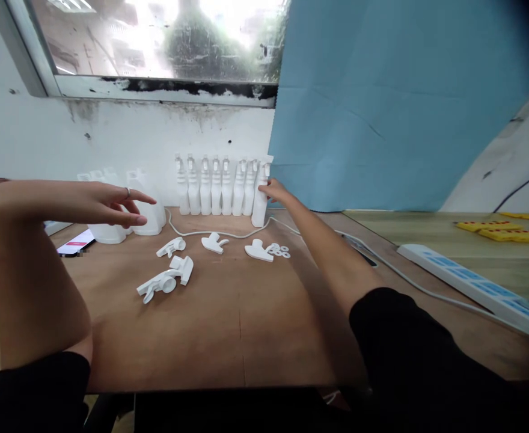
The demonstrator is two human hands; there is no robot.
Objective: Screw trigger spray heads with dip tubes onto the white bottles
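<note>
My right hand (277, 191) reaches to the back of the wooden table (228, 325) and grips a white spray bottle (259, 207) at the right end of a row of several white spray bottles (210, 186) along the wall. My left hand (111, 203) hovers with fingers spread, holding nothing, in front of two white jugs (149, 211). Loose white trigger parts (168, 279) lie on the table between the hands, with another trigger head (259, 250) and small white rings (280, 250) near my right forearm.
A white cable (210, 233) runs across the table behind the parts. A phone (76, 243) lies at the left. A white power strip (472, 282) and yellow pieces (503, 231) sit at the right. A blue sheet (382, 102) hangs behind, next to a window.
</note>
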